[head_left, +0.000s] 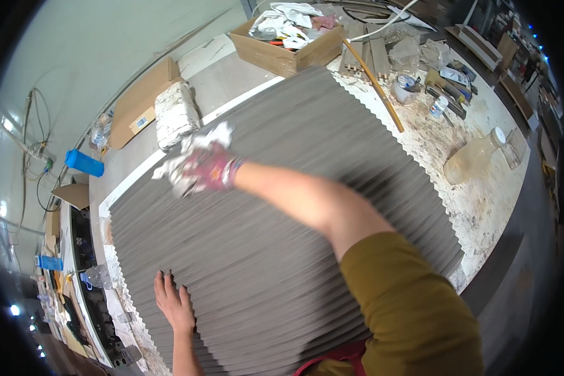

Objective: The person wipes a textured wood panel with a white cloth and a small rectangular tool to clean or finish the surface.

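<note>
A large grey ribbed panel (263, 207) with zigzag side edges lies flat across the table. My right hand (210, 168), in a pink and grey glove, reaches over to its far left part and is closed on a crumpled white rag (180, 178). The rag is blurred and rests on or just above the ribs. My bare left hand (174, 304) lies on the near left part of the panel, fingers stretched out, holding nothing.
Past the right hand lie a white wrapped bundle (177, 113) and a cardboard piece (143, 103). A box of rags (288, 56) stands at the back. On the right are a wooden stick (374, 84), a plastic bottle (473, 156) and tools. A blue bottle (84, 163) is far left.
</note>
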`<state>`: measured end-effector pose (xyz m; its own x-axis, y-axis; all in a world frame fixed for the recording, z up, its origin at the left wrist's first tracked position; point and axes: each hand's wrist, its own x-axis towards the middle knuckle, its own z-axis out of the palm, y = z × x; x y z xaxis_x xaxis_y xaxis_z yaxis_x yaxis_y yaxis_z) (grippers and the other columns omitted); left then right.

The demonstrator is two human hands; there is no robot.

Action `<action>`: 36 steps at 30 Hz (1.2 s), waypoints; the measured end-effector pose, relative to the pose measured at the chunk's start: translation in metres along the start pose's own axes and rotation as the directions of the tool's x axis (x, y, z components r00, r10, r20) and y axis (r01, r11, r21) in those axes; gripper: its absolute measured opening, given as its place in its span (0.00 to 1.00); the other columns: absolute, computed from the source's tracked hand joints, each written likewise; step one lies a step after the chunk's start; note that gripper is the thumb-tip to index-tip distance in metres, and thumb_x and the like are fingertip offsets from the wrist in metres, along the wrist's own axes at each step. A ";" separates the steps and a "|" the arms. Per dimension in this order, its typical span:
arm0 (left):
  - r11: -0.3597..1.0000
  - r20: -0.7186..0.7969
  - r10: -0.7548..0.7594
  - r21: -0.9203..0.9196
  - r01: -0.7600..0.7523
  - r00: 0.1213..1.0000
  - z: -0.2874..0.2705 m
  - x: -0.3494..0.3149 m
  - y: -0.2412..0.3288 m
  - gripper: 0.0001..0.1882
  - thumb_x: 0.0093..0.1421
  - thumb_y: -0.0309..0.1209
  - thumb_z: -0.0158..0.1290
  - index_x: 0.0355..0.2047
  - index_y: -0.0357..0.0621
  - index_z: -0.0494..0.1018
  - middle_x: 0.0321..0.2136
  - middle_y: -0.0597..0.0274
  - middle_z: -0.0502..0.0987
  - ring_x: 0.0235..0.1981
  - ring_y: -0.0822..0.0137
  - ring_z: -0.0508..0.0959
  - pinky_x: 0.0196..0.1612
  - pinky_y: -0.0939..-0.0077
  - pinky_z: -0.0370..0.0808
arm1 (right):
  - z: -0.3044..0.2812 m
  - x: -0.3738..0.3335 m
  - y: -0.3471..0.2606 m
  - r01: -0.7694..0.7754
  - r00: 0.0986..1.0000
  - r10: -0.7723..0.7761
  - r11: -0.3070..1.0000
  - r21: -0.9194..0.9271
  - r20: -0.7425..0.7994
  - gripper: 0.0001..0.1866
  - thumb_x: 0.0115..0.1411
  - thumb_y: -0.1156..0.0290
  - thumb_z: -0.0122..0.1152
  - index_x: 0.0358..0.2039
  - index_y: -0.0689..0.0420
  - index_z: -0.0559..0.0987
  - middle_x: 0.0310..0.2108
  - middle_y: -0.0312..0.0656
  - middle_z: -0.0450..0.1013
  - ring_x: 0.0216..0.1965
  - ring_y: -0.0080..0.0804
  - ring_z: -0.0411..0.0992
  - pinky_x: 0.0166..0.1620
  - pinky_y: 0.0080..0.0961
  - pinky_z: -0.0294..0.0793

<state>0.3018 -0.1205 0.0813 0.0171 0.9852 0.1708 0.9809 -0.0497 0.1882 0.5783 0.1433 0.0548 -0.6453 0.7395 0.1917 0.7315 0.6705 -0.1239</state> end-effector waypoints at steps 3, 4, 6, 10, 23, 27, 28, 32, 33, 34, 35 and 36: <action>1.000 -0.005 -0.019 -0.005 0.019 1.000 0.003 -0.004 -0.006 0.26 0.58 0.34 0.48 0.57 0.40 0.64 0.62 0.48 0.58 0.63 0.46 0.57 0.62 0.52 0.53 | 0.011 -0.062 0.129 -0.201 0.940 0.138 0.964 -0.177 -0.313 0.24 0.59 0.50 0.51 0.56 0.39 0.70 0.58 0.34 0.66 0.58 0.35 0.64 0.54 0.43 0.68; 1.000 -0.006 -0.012 -0.012 0.012 1.000 0.003 -0.002 -0.004 0.26 0.58 0.34 0.47 0.57 0.40 0.63 0.62 0.48 0.58 0.63 0.46 0.57 0.62 0.52 0.52 | -0.010 -0.094 0.177 -0.293 0.927 0.200 0.914 -0.281 -0.317 0.23 0.59 0.55 0.53 0.54 0.45 0.71 0.53 0.38 0.70 0.51 0.37 0.71 0.49 0.35 0.72; 0.999 0.007 -0.032 -0.007 0.032 0.999 0.000 -0.003 0.004 0.26 0.58 0.34 0.47 0.57 0.41 0.63 0.62 0.48 0.58 0.63 0.46 0.57 0.62 0.52 0.52 | -0.085 -0.166 0.225 -0.629 0.759 0.639 0.769 0.110 -0.125 0.18 0.62 0.62 0.47 0.50 0.55 0.74 0.41 0.47 0.77 0.40 0.42 0.77 0.45 0.32 0.74; 0.999 -0.003 -0.039 0.034 0.039 0.999 -0.001 -0.003 -0.001 0.26 0.59 0.33 0.45 0.58 0.42 0.63 0.62 0.49 0.59 0.63 0.47 0.57 0.62 0.54 0.52 | -0.140 -0.204 0.230 -0.757 0.591 0.731 0.649 0.078 -0.341 0.19 0.63 0.60 0.47 0.53 0.52 0.72 0.46 0.54 0.73 0.44 0.51 0.73 0.47 0.40 0.72; 0.999 0.003 -0.020 0.043 0.020 1.000 0.003 0.001 -0.003 0.26 0.60 0.36 0.47 0.59 0.45 0.62 0.63 0.53 0.58 0.64 0.51 0.56 0.62 0.54 0.52 | -0.117 -0.163 0.101 -0.349 0.881 0.311 0.936 -0.048 -0.358 0.17 0.58 0.56 0.52 0.42 0.53 0.77 0.37 0.50 0.76 0.39 0.46 0.75 0.43 0.41 0.74; 1.000 -0.023 -0.017 0.012 0.017 1.000 0.008 -0.007 -0.016 0.26 0.61 0.35 0.46 0.60 0.46 0.62 0.63 0.53 0.58 0.64 0.51 0.57 0.62 0.55 0.53 | -0.055 -0.125 -0.041 0.174 0.975 -0.174 0.985 -0.008 -0.137 0.11 0.49 0.61 0.61 0.34 0.45 0.80 0.38 0.45 0.75 0.43 0.45 0.73 0.46 0.47 0.70; 0.999 -0.016 -0.021 0.031 0.021 1.000 0.006 -0.010 -0.018 0.26 0.61 0.35 0.45 0.60 0.46 0.61 0.63 0.53 0.57 0.64 0.52 0.57 0.62 0.55 0.52 | -0.076 -0.135 -0.039 0.081 0.996 -0.076 0.986 0.147 -0.042 0.11 0.49 0.59 0.61 0.35 0.44 0.80 0.38 0.45 0.75 0.45 0.44 0.72 0.48 0.47 0.69; 0.999 -0.042 0.020 0.028 -0.019 0.999 0.006 -0.008 -0.009 0.25 0.63 0.36 0.44 0.60 0.47 0.61 0.63 0.54 0.57 0.64 0.52 0.56 0.62 0.55 0.52 | -0.082 -0.233 0.102 -0.352 0.893 0.303 0.930 -0.100 -0.332 0.14 0.55 0.55 0.57 0.38 0.47 0.79 0.39 0.47 0.75 0.37 0.45 0.75 0.40 0.39 0.75; 1.000 -0.030 0.025 0.018 -0.024 0.999 0.008 -0.005 -0.006 0.25 0.63 0.36 0.44 0.60 0.47 0.61 0.63 0.54 0.57 0.64 0.52 0.56 0.62 0.55 0.52 | -0.098 -0.260 0.148 -0.600 0.795 0.599 0.752 -0.274 -0.097 0.14 0.59 0.57 0.53 0.40 0.49 0.79 0.39 0.48 0.76 0.39 0.46 0.75 0.40 0.42 0.75; 0.999 -0.034 0.026 0.025 -0.025 0.999 0.009 -0.004 -0.006 0.25 0.63 0.37 0.44 0.60 0.47 0.61 0.63 0.54 0.57 0.64 0.53 0.56 0.62 0.55 0.52 | -0.136 -0.284 0.153 -0.724 0.674 0.737 0.643 -0.250 -0.057 0.14 0.59 0.61 0.51 0.41 0.51 0.79 0.39 0.49 0.77 0.38 0.46 0.76 0.39 0.43 0.75; 0.999 -0.038 0.025 0.031 -0.024 0.999 0.011 -0.005 -0.006 0.25 0.63 0.37 0.44 0.60 0.47 0.61 0.63 0.55 0.58 0.64 0.53 0.56 0.63 0.55 0.52 | -0.142 -0.298 0.184 -0.816 0.548 0.831 0.506 -0.279 -0.093 0.16 0.60 0.58 0.49 0.41 0.51 0.78 0.41 0.50 0.76 0.37 0.48 0.76 0.40 0.43 0.75; 0.998 -0.043 0.037 0.050 -0.034 0.998 0.014 -0.005 -0.011 0.25 0.64 0.38 0.44 0.60 0.48 0.61 0.63 0.55 0.58 0.64 0.53 0.57 0.62 0.55 0.53 | -0.150 -0.297 0.163 -0.798 0.600 0.780 0.568 -0.199 -0.180 0.15 0.60 0.57 0.49 0.40 0.50 0.78 0.38 0.49 0.77 0.37 0.47 0.76 0.41 0.42 0.75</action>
<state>0.2941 -0.1222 0.0651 0.0446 0.9747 0.2189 0.9882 -0.0752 0.1335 0.9228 0.0239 0.1237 0.2229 0.9554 0.1939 0.9747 -0.2214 -0.0298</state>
